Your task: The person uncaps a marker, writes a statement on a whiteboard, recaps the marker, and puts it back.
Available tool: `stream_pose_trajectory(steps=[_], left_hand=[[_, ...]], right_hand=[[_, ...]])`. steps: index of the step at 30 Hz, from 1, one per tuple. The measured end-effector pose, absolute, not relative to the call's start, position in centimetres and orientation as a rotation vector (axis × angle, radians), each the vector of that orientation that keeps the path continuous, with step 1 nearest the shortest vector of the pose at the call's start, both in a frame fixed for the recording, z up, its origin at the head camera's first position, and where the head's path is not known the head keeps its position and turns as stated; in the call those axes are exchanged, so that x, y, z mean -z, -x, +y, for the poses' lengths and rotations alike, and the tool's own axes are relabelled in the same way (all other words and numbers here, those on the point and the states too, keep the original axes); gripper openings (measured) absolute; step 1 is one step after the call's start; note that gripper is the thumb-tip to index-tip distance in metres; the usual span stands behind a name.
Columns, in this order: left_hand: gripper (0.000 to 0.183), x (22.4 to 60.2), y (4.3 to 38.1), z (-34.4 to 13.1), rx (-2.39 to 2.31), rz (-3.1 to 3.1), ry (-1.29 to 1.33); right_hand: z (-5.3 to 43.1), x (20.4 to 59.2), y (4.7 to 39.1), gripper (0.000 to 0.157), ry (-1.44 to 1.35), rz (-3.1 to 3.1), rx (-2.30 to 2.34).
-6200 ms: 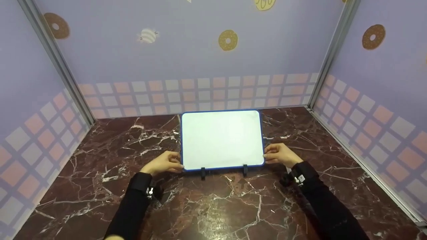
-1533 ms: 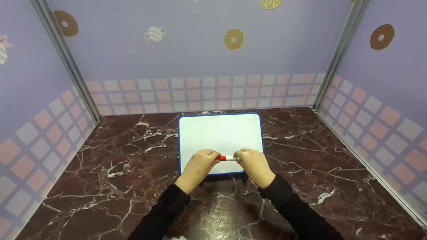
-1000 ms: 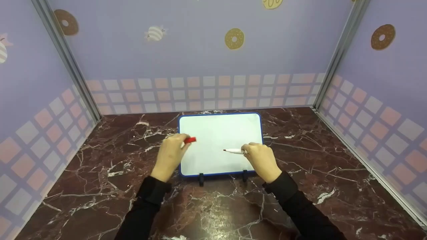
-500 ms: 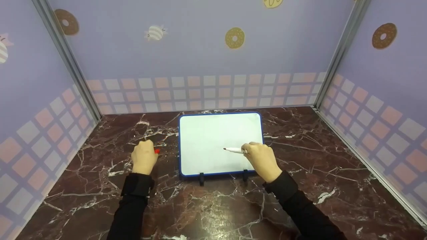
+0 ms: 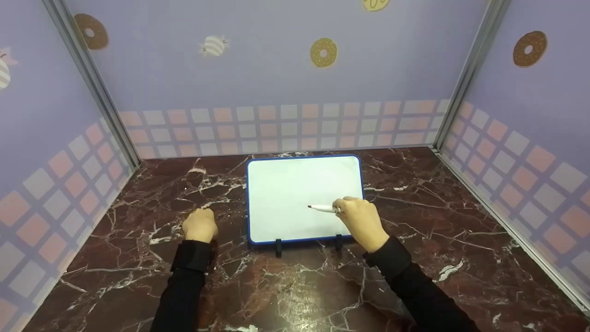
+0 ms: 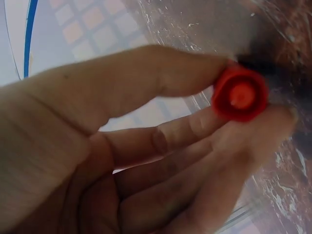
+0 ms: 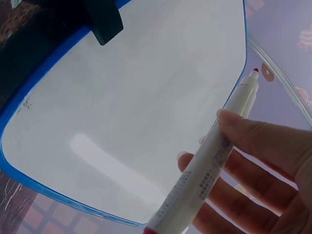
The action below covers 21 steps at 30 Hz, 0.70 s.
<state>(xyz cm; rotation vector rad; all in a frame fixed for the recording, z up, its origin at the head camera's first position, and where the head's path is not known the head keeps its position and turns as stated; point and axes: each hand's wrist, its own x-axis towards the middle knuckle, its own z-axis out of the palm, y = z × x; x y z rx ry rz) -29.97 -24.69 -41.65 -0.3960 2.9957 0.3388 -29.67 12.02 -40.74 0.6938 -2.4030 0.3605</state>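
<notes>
My left hand is low over the tabletop, left of the whiteboard. In the left wrist view its thumb and fingers pinch a red marker cap, the hollow end facing the camera; the head view hides this cap. With my right hand I grip an uncapped white marker between thumb and fingers. Its dark red tip points left in the head view, in front of the blue-framed whiteboard. Whether the tip touches the board cannot be told. The board's white surface has no drawn lines in the head view.
Two black stand feet hold the whiteboard's lower edge, leaning it back. Brown marbled tabletop extends around it. Patterned purple walls close off the back and both sides, with metal posts at the corners.
The hands went from the board's sides to a capped marker between them. The cap came off; my left hand carried it left and down beside the board. The right hand with the marker barely moved since.
</notes>
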Motion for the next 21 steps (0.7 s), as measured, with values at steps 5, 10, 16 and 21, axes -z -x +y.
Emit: stream_pose_trajectory(steps=[5,10,16,21], left_hand=[[0.054,41.6,29.9,-25.0,-0.336,2.952,0.364],[0.064,40.7,29.4,-24.9,-0.316,2.97,0.357],[0.036,37.9,27.9,-21.7,-0.31,3.354,0.219],[0.022,36.8,26.7,-17.1,-0.356,3.592,-0.342]], right_hand=[[12.0,40.8,29.7,0.013,-0.699,-2.4,-0.353],[12.0,40.8,29.7,0.013,-0.694,-2.403,-0.343],[11.9,40.9,29.7,0.013,-0.675,-2.389,-0.307],[11.5,41.1,29.5,0.014,-0.686,-2.352,-0.268]])
